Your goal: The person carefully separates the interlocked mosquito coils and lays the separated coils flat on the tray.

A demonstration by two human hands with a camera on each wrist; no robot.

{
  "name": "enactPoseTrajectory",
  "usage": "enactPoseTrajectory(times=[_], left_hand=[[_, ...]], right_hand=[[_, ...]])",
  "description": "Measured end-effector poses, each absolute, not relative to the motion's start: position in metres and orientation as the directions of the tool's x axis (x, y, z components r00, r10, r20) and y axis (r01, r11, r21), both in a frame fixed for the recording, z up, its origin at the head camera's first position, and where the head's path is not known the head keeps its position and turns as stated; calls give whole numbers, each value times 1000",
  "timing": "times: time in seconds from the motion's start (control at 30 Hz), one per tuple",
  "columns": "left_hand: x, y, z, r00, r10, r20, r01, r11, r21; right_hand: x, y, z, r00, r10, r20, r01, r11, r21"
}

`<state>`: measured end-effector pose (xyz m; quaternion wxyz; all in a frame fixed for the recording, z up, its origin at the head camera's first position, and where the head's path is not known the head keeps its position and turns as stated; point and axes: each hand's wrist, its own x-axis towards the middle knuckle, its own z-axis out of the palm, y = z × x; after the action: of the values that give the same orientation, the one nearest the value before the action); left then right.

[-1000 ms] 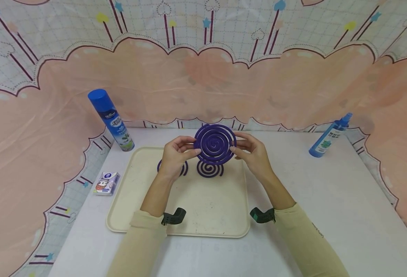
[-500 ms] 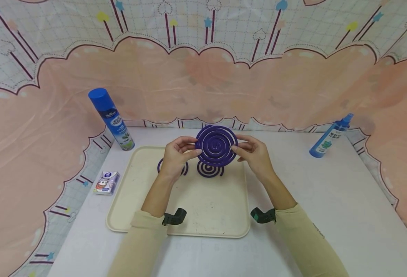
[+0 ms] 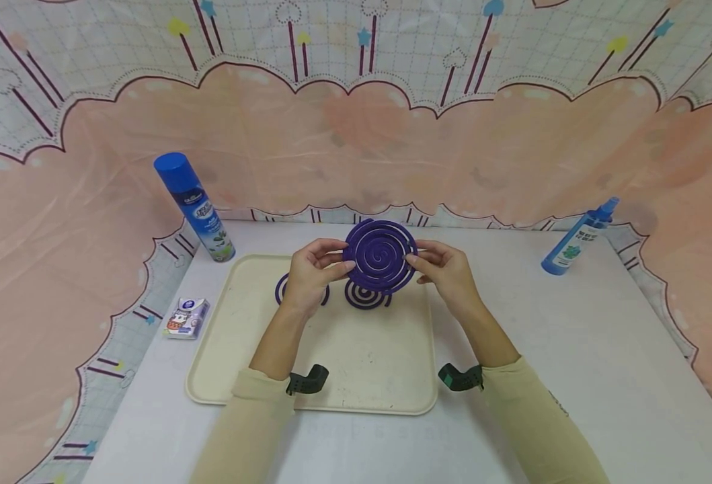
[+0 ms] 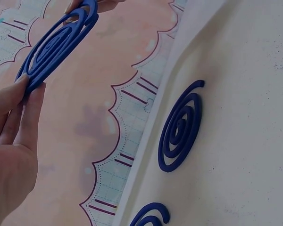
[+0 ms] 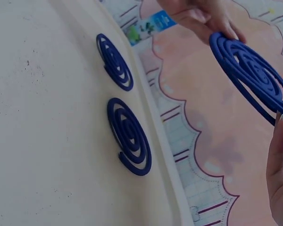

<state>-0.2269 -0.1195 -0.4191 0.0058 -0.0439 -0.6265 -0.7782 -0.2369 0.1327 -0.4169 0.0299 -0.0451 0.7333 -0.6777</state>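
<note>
Above the far part of the tray, a dark blue-purple mosquito coil [image 3: 381, 255] is held up, its flat spiral facing the head camera. It looks thick, as if coils are nested or stacked together. My left hand [image 3: 308, 277] pinches its left edge between thumb and fingers. On the opposite edge my right hand [image 3: 450, 274] grips it the same way. Two single coils lie flat on the cream tray [image 3: 362, 363]: one coil [image 3: 364, 300] is partly covered by the held one, and another coil [image 3: 280, 289] is mostly behind my left hand. Both show whole in the right wrist view.
A blue spray can [image 3: 201, 214] stands beyond the tray's far left corner. Left of the tray lies a small purple-and-white packet [image 3: 186, 318]. A blue spray bottle [image 3: 576, 240] stands at the far right of the white table [image 3: 543, 349]. Patterned cloth hangs behind.
Both hands and the held mosquito coil have shifted very slightly right and down in the head view. The grip stays the same.
</note>
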Motion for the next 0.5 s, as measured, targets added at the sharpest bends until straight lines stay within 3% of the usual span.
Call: enactPoseTrajectory(times=[0.5], left_hand=[[-227,-121,-422,-997,74,15,-9,-321,947]], right_hand=[[-235,132,-420,-995,-96,19,-17,-15,-1000]])
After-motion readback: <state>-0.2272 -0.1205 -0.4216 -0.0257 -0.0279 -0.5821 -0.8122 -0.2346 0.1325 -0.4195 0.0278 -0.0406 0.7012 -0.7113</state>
